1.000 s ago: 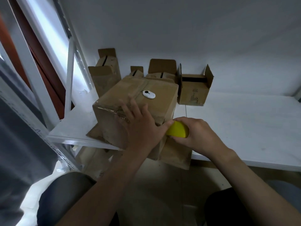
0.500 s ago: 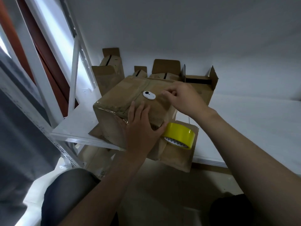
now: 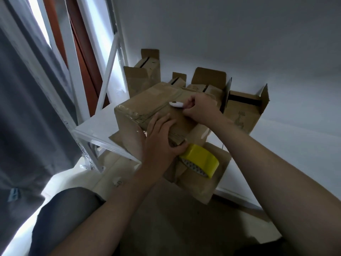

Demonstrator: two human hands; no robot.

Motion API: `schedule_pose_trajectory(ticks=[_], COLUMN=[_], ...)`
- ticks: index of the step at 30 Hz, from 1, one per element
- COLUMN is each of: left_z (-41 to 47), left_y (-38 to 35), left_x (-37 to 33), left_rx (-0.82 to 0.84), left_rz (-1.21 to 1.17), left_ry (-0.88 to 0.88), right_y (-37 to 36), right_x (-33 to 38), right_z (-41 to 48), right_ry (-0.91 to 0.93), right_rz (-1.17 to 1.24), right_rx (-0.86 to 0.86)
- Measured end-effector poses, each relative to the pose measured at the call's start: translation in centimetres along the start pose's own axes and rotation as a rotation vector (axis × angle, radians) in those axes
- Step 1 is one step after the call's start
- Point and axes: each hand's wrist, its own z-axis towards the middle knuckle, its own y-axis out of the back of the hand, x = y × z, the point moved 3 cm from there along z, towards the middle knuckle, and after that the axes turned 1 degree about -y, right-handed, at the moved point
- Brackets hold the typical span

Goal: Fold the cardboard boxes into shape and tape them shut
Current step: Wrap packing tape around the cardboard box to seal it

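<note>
Cardboard box [image 3: 147,104] on the near desk [image 3: 96,130] corner, left hand [image 3: 158,137] flat on top, right hand [image 3: 201,109] pinching the white cutter [image 3: 176,104] just beyond; 1 slip could nick the left hand, or the yellow tape roll [image 3: 201,159] could drag tape loose.

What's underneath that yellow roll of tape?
The tape roll rests on a flat piece of cardboard, which lies on the white shelf and juts over its edge. How far that cardboard runs beneath the taped box is hidden.
</note>
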Motion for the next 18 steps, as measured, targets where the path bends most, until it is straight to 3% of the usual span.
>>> schedule_pose_trajectory(ticks=[7, 11, 18], left_z=[-0.8, -0.7, -0.9], left_y=[-0.2, -0.1, -0.6], left_x=[-0.2, 0.3, 0.4], left_rx=[0.046, 0.047, 0.03], left_rz=[-0.071, -0.04, -0.013], left_ry=[0.116, 0.087, 0.068], right_y=[-0.4, -0.7, 0.4], right_x=[2.0, 2.3, 0.8], right_z=[1.5, 2.0, 0.0], right_ry=[-0.137, -0.071, -0.037], right_rz=[-0.195, -0.325, -0.264], right_rx=[-0.01, -0.02, -0.05])
